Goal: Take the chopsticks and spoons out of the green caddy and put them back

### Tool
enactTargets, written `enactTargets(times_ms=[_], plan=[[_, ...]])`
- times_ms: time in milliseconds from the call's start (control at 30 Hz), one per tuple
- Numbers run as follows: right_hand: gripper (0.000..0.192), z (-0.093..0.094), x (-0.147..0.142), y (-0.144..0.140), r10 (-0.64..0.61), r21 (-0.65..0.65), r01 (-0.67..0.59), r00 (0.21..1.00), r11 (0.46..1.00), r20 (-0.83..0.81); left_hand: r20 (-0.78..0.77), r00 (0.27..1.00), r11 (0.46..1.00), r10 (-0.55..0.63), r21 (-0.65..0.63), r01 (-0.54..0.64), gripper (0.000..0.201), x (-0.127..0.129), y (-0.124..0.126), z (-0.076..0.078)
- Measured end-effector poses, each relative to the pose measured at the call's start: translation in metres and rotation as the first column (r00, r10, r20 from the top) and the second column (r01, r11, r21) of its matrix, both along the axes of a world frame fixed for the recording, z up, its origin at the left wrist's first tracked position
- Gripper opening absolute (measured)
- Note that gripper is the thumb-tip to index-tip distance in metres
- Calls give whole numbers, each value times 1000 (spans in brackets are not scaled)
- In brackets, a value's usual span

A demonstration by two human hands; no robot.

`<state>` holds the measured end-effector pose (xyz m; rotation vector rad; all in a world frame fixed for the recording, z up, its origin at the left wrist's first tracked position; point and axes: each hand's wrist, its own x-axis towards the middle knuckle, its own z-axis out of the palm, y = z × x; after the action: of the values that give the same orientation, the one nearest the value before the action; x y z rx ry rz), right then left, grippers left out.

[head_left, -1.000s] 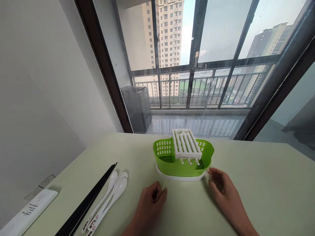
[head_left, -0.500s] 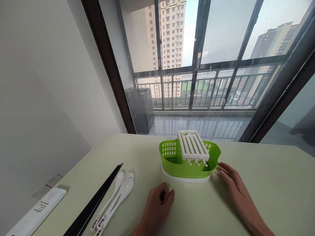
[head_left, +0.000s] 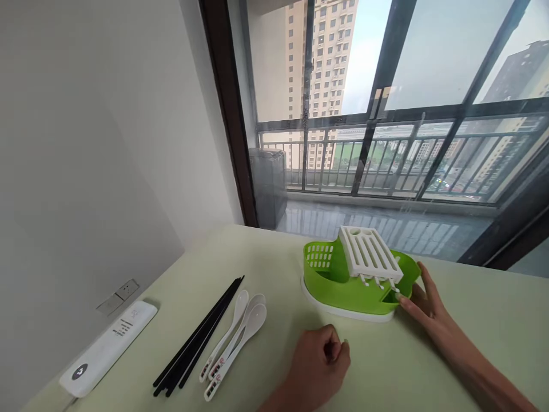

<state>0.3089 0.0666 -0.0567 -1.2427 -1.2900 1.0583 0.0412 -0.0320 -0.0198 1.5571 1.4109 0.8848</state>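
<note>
A green plastic cutlery basket (head_left: 343, 283) stands on a white base on the pale table (head_left: 493, 320), with a white slotted rack (head_left: 369, 254) lying across its top. My right hand (head_left: 422, 300) grips the basket's right end, thumb at the front wall and fingers behind. My left hand (head_left: 319, 357) rests on the table in front of the basket, curled into a loose fist and holding nothing. To its left lie white spoons (head_left: 238, 337) and a bundle of black chopsticks (head_left: 201, 335).
A white remote control (head_left: 109, 349) lies at the table's left edge below a wall socket (head_left: 118, 289). Behind the table a large glass window (head_left: 386, 97) looks onto a balcony with a dark bin (head_left: 268, 186).
My right hand has gone from beside the basket's right end to gripping it. The view has turned left, so everything sits further right. My left hand stays curled on the table.
</note>
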Motion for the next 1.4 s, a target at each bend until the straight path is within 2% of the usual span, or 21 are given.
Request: enactTargets(times_ms=[67, 167, 233, 300, 500, 700, 833, 933, 1067, 1267, 1400], plan=[[109, 6, -14, 5, 57, -4, -57, 998, 998, -14, 8, 1000, 1000, -6, 10, 6, 38, 1, 0, -1], [89, 14, -45, 9, 135, 15, -135, 990, 991, -35, 24, 1000, 1000, -13, 24, 12, 38, 3, 0, -3], [76, 18, -67, 11, 126, 40, -125, 991, 991, -36, 22, 1000, 999, -14, 40, 13, 37, 4, -1, -5], [73, 18, -88, 14, 97, 61, -95, 995, 994, -22, 21, 1000, 999, -14, 43, 13, 36, 6, -3, -5], [82, 15, -146, 26, 123, 103, -119, 992, 988, -36, 81, 997, 1000, 10, -11, -9, 36, 8, -6, 1], [99, 17, -204, 39, 147, 132, -143, 989, 981, -23, 95, 995, 999, 36, -23, -34, 38, 6, -4, 0], [105, 15, -221, 47, 216, 132, -211, 976, 969, -25, 119, 992, 999, 53, -17, -51, 40, 3, -3, -2], [96, 13, -207, 42, 297, 134, -293, 955, 947, -8, 129, 989, 997, 75, -15, -73, 40, 2, -3, -2], [78, 4, -150, 16, 289, 132, -301, 952, 944, 106, 101, 992, 996, 72, 40, -77, 37, 2, -3, -3], [60, -13, -42, -33, 196, 14, -201, 967, 980, 166, 71, 997, 997, 35, 67, -40, 37, 2, -4, 1], [49, -19, -3, -56, 120, -14, -119, 973, 993, 199, 50, 999, 997, 8, 72, -11, 38, 0, -4, 8]])
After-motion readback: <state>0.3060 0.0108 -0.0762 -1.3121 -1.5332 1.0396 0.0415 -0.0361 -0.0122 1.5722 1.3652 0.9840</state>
